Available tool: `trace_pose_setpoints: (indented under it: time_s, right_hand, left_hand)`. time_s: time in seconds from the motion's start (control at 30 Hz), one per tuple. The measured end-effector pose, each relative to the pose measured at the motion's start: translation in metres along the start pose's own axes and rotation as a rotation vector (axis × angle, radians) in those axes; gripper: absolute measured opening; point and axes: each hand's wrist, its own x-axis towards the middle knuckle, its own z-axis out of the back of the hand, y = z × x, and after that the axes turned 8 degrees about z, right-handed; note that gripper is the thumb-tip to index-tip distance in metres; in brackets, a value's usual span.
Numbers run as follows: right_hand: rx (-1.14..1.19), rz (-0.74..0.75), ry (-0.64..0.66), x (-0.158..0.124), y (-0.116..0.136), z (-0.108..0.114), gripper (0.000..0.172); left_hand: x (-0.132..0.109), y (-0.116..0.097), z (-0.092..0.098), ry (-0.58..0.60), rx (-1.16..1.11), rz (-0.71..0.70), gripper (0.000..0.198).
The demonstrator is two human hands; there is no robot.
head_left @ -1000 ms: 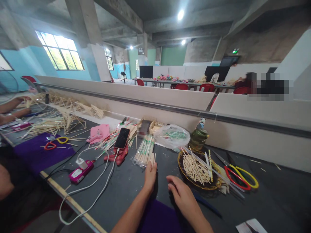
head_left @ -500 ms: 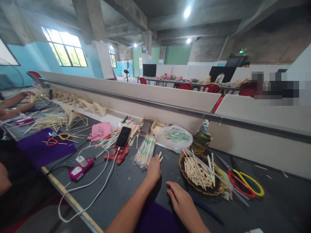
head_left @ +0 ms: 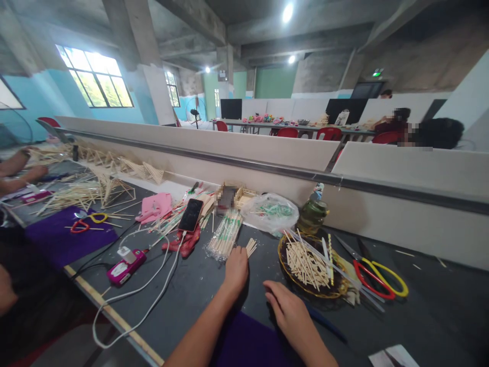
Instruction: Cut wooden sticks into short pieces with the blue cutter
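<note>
The left hand [head_left: 236, 267] was closed on a few short sticks [head_left: 250, 247], and they fanned out past the fingertips, just above the dark surface [head_left: 439, 306]. The right hand [head_left: 288, 311] lay low near the surface with bent fingers and held nothing that could be seen, so the two hands were apart, the right one closer to the person. The sticks were right beside a bundle [head_left: 225, 237] of long sticks in clear wrap, which lay to the left of them. To the right of the sticks sat a round bowl [head_left: 281, 257] full of more little sticks (some poked out over the rim). Past the bowl lay big scissors [head_left: 376, 278] with red and yellow handles. Behind the bundle and bowl were a clear bag [head_left: 271, 211] and a green bottle [head_left: 312, 214], near the low white wall [head_left: 267, 153]. A phone [head_left: 191, 215] leaned to the left of the bundle, with a red cloth [head_left: 183, 243] under its near end. A white cable [head_left: 145, 306] ran across the surface near a pink box [head_left: 122, 265]. A purple cloth [head_left: 248, 341] lay under the person's arms. Far to the left, another person's arms [head_left: 15, 171] rested by a heap of stick frames [head_left: 110, 188], well apart from the person's own hands.
</note>
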Motion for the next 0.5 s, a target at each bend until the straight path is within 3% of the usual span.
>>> trace_pose_setpoints:
  time_s: [0.13, 0.23, 0.4, 0.5]
  right_hand:
    - [0.027, -0.053, -0.078, -0.004, -0.01, 0.017, 0.03]
    - [-0.007, -0.172, -0.149, -0.011, -0.029, 0.039, 0.032]
    - [-0.297, -0.416, -0.274, -0.017, -0.061, 0.081, 0.03]
    - [-0.447, -0.52, -0.248, -0.006, -0.073, 0.097, 0.029]
  left_hand:
    - [0.0, 0.001, 0.002, -0.001, -0.001, -0.005, 0.017]
    - [-0.006, 0.001, 0.006, -0.014, -0.039, -0.053, 0.014]
    - [-0.032, 0.003, 0.012, -0.189, -0.201, -0.217, 0.031]
    - [-0.05, 0.003, 0.009, -0.265, -0.277, -0.297, 0.031]
